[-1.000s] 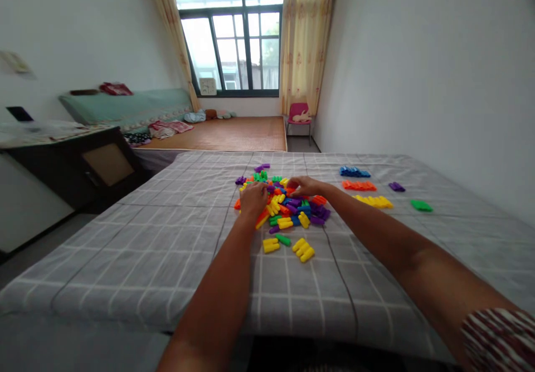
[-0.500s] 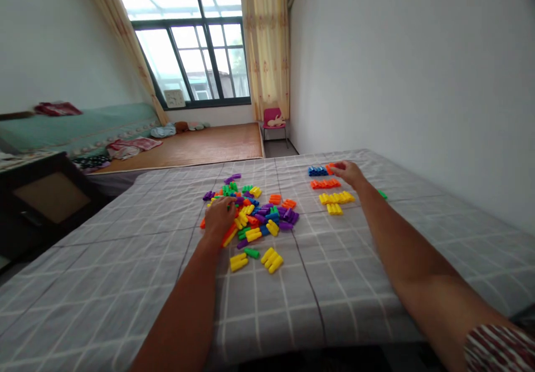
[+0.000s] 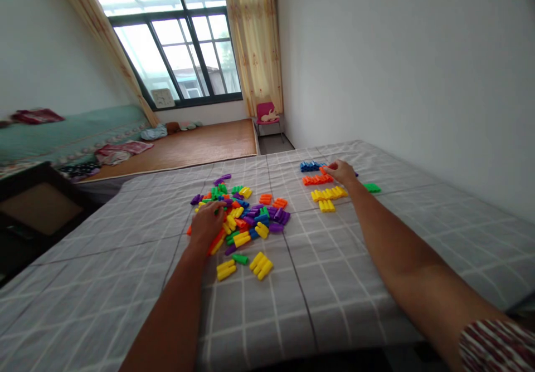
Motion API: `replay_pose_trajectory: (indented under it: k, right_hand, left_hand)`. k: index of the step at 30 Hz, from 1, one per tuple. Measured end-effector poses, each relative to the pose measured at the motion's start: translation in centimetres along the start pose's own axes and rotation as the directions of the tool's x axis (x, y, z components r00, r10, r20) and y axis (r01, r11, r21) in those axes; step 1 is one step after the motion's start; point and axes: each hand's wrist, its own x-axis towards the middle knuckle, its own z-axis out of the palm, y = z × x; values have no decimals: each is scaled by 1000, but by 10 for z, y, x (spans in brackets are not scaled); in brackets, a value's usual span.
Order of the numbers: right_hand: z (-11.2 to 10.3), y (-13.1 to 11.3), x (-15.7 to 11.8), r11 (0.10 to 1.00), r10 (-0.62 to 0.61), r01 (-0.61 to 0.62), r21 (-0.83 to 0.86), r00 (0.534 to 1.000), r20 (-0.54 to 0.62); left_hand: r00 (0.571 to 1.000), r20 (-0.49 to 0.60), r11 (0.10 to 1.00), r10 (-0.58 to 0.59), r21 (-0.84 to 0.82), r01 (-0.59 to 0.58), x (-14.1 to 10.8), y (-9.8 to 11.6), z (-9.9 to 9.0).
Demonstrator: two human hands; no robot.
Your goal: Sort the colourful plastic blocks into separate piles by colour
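Observation:
My left hand [image 3: 208,220] rests over the left side of a heap of plastic building blocks [image 3: 251,220] in purple, green, yellow, orange and blue. Its fingers curl inward, and what they hold, if anything, is hidden. Further off on the right, my right hand [image 3: 343,172] pinches an orange block [image 3: 323,170]. That block is at the near end of the blue block row [image 3: 310,166] and just above the orange block row [image 3: 316,180]. Closer to me lie a yellow block row [image 3: 329,194] and a single yellow block [image 3: 326,206].
Grey checked cloth [image 3: 346,294] covers the bed-like surface. Green blocks [image 3: 371,187] lie beside my right forearm. Loose yellow blocks [image 3: 261,265] sit before the heap. A white wall [image 3: 397,82] borders the right side, and a pink chair [image 3: 266,113] stands beyond.
The camera view has shifted, so the scene sits further left. My right hand has moved the orange block slightly toward the orange row. My left hand stays at the heap.

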Motion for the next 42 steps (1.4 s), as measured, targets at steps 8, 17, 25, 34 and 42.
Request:
replay_pose_trajectory:
  k: [8,17,25,34,42]
  right_hand:
    - [3,6,-9,998,19,-14,-57,996,89]
    - [4,5,-13,999,26,-30,35,994,110]
    - [-13,-47,-21,957,-284,286,52,958,-34]
    - [2,-172,-136,541,-841,680,495,447,305]
    - [14,-229,-182,418,-908,699,580,295,298]
  left_hand:
    - [1000,21,1000,11,-6,-11,0,3,-3]
    - [1000,15,1000,-12,-25,12,-4,8,-8]
    - [992,-39,962,120,-241,-126,-5,16,-15]
    - [936,27,876,350,-364,-316,-6,8,-6]
    - [987,-125,877,-99,-480,27,8,-18,-18]
